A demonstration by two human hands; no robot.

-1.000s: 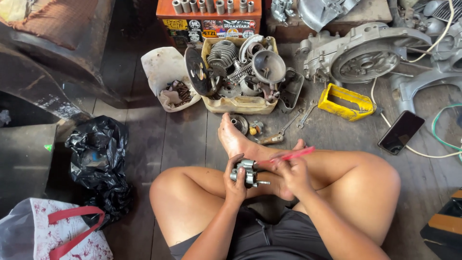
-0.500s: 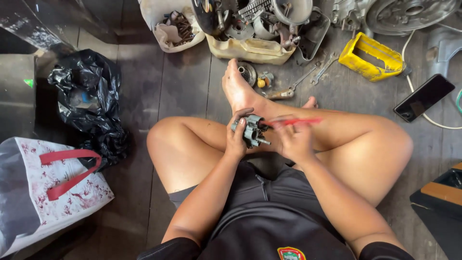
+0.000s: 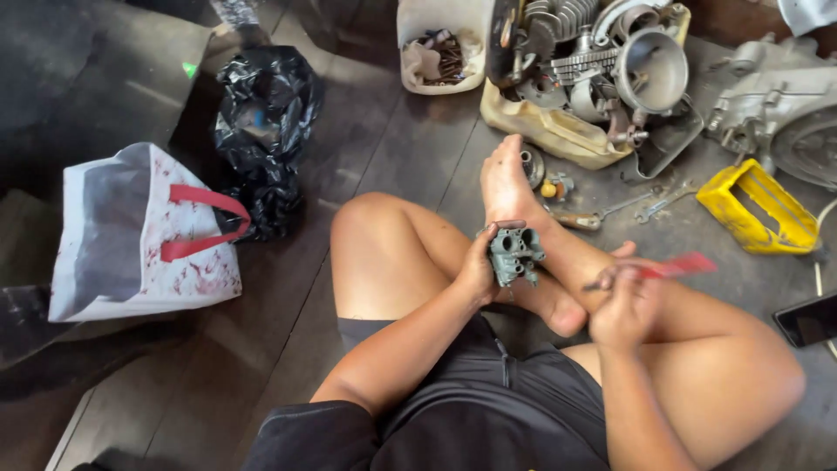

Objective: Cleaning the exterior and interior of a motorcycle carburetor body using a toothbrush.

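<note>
- Head view looks down on me sitting cross-legged on the dark wooden floor (image 3: pixel 288 349), bare legs folded in front of me.
- My left hand (image 3: pixel 479 272) is closed around a small grey-green carburetor body (image 3: pixel 514 255), holding it upright just above my crossed ankle, ports facing up toward me.
- My right hand (image 3: pixel 623 305) is closed on a red-handled screwdriver (image 3: pixel 676 267); its handle points out to the right over my shin, and the tip end is hidden by my fingers.
- The two hands are near each other but apart; the screwdriver does not touch the carburetor.
- Beyond my foot, a tan plastic tub (image 3: pixel 545 131) holds engine parts, among them a finned cylinder (image 3: pixel 571 65) and a round metal housing (image 3: pixel 652 70).
- Left of that tub, a smaller white container (image 3: pixel 440 44) holds rusty bits.
- Two wrenches (image 3: pixel 641 205) lie on the floor between the tub and a yellow plastic tray (image 3: pixel 754 209).
- A grey engine casing (image 3: pixel 780 105) sits at the far right, and a dark phone (image 3: pixel 806 318) lies by my right knee.
- To my left sit a black plastic bag (image 3: pixel 261 122) and a white tote bag with red handles (image 3: pixel 144 235).
</note>
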